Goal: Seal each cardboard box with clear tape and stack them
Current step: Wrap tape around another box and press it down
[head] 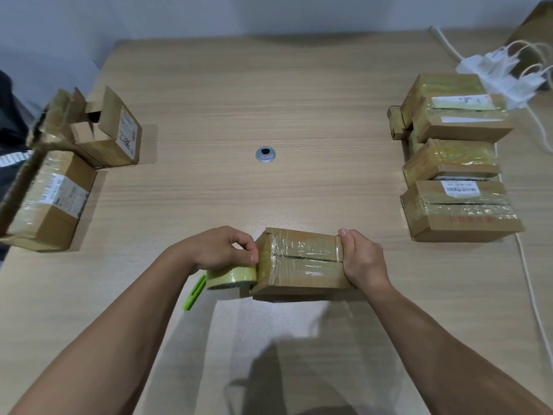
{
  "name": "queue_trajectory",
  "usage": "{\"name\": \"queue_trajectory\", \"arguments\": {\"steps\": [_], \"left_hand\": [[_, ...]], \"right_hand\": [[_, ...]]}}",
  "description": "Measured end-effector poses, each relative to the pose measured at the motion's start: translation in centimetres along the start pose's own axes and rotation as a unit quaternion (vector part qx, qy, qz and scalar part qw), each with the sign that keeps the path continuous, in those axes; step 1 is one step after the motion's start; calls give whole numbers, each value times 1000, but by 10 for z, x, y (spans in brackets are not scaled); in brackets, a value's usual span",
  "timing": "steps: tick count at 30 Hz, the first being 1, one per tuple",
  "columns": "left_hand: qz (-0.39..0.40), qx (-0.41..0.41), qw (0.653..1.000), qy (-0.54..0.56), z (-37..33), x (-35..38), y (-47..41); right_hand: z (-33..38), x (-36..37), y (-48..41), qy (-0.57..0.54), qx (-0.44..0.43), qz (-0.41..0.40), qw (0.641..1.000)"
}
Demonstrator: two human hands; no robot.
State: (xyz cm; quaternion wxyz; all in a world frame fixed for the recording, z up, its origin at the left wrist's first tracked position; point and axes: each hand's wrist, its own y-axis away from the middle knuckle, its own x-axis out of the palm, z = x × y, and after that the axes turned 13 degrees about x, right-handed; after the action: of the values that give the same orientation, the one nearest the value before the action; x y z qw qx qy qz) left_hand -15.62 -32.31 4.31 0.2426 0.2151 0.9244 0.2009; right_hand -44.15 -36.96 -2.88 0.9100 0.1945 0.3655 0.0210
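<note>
A small cardboard box point(302, 265) lies in front of me on the wooden table point(239, 100), its top seam covered with shiny clear tape. My right hand point(363, 259) grips the box's right end, thumb on top. My left hand point(223, 250) holds the roll of clear tape point(232, 277) against the box's left end, thumb and fingers pinching at the box's corner. Taped boxes point(454, 163) sit stacked in a row at the right. Boxes with open flaps point(98, 133) stand at the left.
A green utility knife point(194, 295) lies just left of the tape roll. A round cable grommet point(265, 154) is in the table's middle. White chargers and cables point(505, 73) crowd the far right corner, one cable trailing down the right edge.
</note>
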Motion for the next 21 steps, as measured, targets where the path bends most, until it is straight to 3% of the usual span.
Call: {"name": "queue_trajectory", "arguments": {"steps": [9, 21], "left_hand": [[-152, -33, 983, 93, 21, 17, 16], [-282, -61, 954, 86, 32, 14, 46]], "right_hand": [[0, -3, 2, -6, 20, 4, 1000], [23, 3, 13, 37, 8, 37, 999]]}}
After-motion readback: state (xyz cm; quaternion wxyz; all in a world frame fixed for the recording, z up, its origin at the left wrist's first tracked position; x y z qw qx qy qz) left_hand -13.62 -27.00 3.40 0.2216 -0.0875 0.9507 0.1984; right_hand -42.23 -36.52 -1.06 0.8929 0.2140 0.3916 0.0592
